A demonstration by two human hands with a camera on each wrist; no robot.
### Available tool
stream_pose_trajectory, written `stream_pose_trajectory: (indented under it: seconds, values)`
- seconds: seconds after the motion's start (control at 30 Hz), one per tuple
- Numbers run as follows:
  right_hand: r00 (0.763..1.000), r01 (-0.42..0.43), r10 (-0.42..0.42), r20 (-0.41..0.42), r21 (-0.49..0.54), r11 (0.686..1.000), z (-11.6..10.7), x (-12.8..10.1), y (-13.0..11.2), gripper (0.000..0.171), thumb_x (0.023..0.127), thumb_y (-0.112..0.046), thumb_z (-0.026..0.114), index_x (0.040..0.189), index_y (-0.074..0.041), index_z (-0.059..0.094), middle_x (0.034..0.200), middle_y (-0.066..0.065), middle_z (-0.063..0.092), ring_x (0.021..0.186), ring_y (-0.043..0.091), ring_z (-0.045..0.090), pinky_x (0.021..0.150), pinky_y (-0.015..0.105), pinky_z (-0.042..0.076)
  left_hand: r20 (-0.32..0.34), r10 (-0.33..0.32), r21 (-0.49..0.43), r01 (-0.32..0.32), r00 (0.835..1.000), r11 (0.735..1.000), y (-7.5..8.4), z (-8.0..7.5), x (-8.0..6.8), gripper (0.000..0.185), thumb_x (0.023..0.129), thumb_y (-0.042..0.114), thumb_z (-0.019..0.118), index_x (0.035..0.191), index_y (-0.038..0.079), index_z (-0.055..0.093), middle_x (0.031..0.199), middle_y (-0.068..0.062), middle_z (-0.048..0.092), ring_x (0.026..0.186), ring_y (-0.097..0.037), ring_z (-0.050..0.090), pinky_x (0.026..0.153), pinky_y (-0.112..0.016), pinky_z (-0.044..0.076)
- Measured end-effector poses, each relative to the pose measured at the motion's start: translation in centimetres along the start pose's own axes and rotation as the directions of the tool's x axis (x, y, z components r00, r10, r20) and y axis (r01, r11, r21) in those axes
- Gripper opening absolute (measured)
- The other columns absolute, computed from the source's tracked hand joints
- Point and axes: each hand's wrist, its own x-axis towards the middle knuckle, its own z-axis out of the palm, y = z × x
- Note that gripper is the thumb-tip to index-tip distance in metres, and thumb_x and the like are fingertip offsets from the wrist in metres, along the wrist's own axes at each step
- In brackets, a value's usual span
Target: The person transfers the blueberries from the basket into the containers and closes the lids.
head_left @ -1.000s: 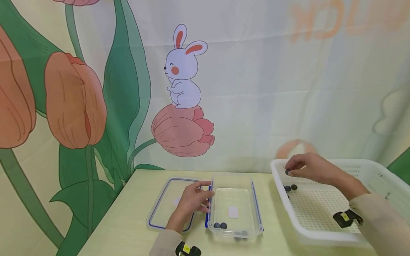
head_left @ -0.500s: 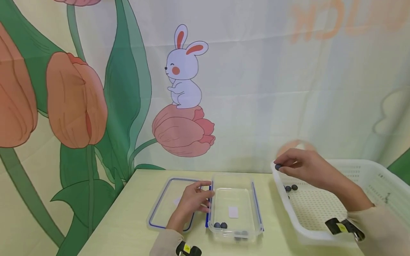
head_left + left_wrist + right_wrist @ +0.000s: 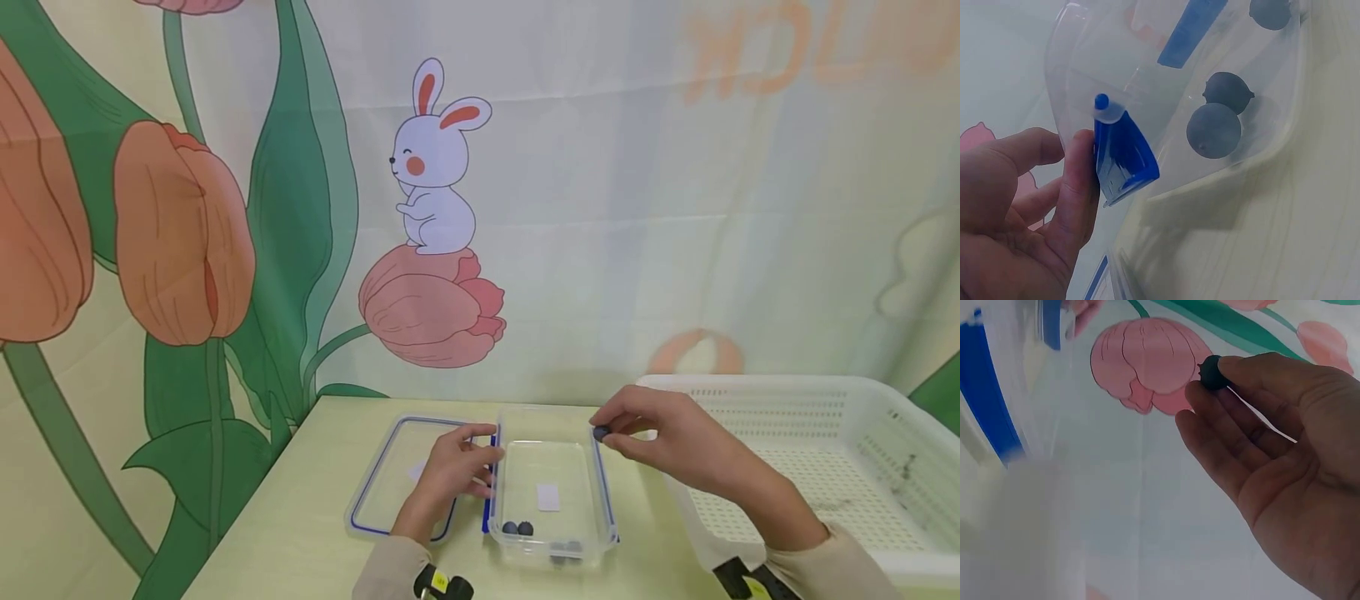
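Observation:
In the head view, a clear plastic food container [image 3: 558, 467] with blue latches stands on the table. My left hand [image 3: 453, 465] holds its left side, thumb and fingers at the rim beside a blue latch [image 3: 1124, 156]. Two blueberries [image 3: 517, 528] lie in its near left corner, and more dark berries show through its near wall. Over the container's right rim, my right hand [image 3: 675, 433] pinches a single blueberry [image 3: 1213, 372] between thumb and fingertips. The right wrist view shows this berry with its crown facing outward.
A white perforated basket [image 3: 840, 381] stands at the right, partly covered by the right forearm. A clear lid [image 3: 367, 492] with a blue seal lies left of the container, partly under the left arm. Behind the table [image 3: 277, 533] hangs a printed curtain [image 3: 570, 208].
My right hand has carried the blueberry left from above the basket, over its rim, to the container's right edge. The left hand keeps its place.

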Motion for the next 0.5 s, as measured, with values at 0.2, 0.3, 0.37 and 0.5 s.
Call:
stream_pose_trajectory:
  seconds: [0.2, 0.3, 0.37, 0.5]
  values:
    - [0.997, 0.061, -0.065, 0.043, 0.1, 0.993, 2.7, -0.1, 0.0, 0.017, 0.097, -0.006, 0.078, 0.113, -0.012, 0.074, 0.108, -0.002, 0.074, 0.092, 0.012, 0.074, 0.083, 0.031, 0.063, -0.003, -0.003, 0.007, 0.003, 1.0, 1.0, -0.1, 0.1, 0.1, 0.048, 0.098, 0.018, 0.078, 0.143, 0.009, 0.065, 0.094, -0.012, 0.063, 0.07, -0.019, 0.067, 0.059, -0.029, 0.063]
    - [0.994, 0.049, -0.062, 0.085, 0.153, 0.987, 4.2, -0.2, 0.4, 0.016, 0.098, -0.006, 0.077, 0.112, -0.009, 0.073, 0.107, 0.0, 0.074, 0.092, 0.012, 0.074, 0.083, 0.031, 0.063, 0.004, -0.004, 0.003, 0.004, 1.0, 1.0, -0.2, 0.1, 0.2, 0.048, 0.098, 0.018, 0.078, 0.143, 0.008, 0.065, 0.093, -0.012, 0.063, 0.07, -0.019, 0.067, 0.06, -0.029, 0.063]
    - [0.992, 0.031, -0.053, 0.116, 0.179, 0.983, 5.1, -0.2, 0.7, 0.014, 0.098, -0.006, 0.076, 0.112, -0.007, 0.073, 0.106, 0.0, 0.075, 0.091, 0.012, 0.074, 0.084, 0.031, 0.063, 0.008, 0.0, 0.002, 0.0, 1.0, 1.0, -0.2, 0.1, 0.2, 0.048, 0.098, 0.018, 0.077, 0.143, 0.008, 0.064, 0.093, -0.012, 0.063, 0.07, -0.019, 0.067, 0.06, -0.029, 0.063]
    - [0.984, -0.007, -0.032, 0.176, 0.216, 0.976, 6.6, -0.1, 1.0, 0.012, 0.098, -0.004, 0.075, 0.11, -0.007, 0.074, 0.103, -0.001, 0.076, 0.09, 0.012, 0.074, 0.084, 0.031, 0.063, 0.008, 0.008, 0.0, -0.008, 1.0, 1.0, -0.2, 0.0, 0.1, 0.048, 0.098, 0.017, 0.078, 0.143, 0.008, 0.064, 0.094, -0.013, 0.064, 0.069, -0.019, 0.067, 0.059, -0.029, 0.063]
